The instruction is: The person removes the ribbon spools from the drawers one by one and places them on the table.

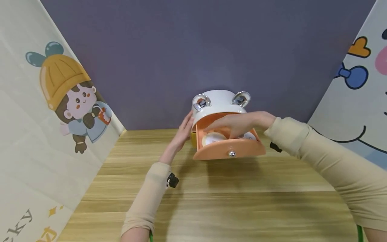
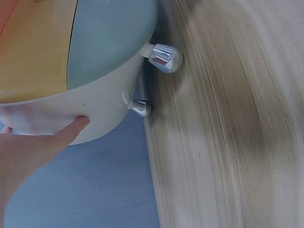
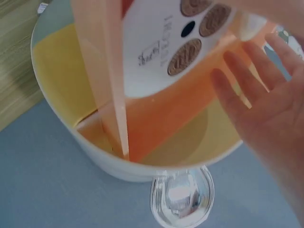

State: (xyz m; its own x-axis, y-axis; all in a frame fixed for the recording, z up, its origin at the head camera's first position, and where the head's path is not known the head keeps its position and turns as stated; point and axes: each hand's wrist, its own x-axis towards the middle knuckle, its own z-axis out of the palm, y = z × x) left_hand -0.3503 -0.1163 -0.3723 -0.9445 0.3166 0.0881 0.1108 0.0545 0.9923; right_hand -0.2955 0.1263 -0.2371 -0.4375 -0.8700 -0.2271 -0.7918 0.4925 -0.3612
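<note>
- Left sleeve [image 1: 146, 198]: plain beige cloth, fairly close-fitting, ending in a cuff at the wrist, rumpled at its upper end.
- Right sleeve [image 1: 329, 171]: the same beige, with soft creases running across it and a crease-like line behind the cuff.
- Left wrist device [image 1: 173, 180]: small, black, blocky, with a shiny bit at its side.
- Right wrist device [image 1: 275, 147]: black, partly hidden by the sleeve.
- Left green strip [image 1: 151, 236] and right green strip [image 1: 359, 232]: narrow, at the sleeves' upper ends.
</note>
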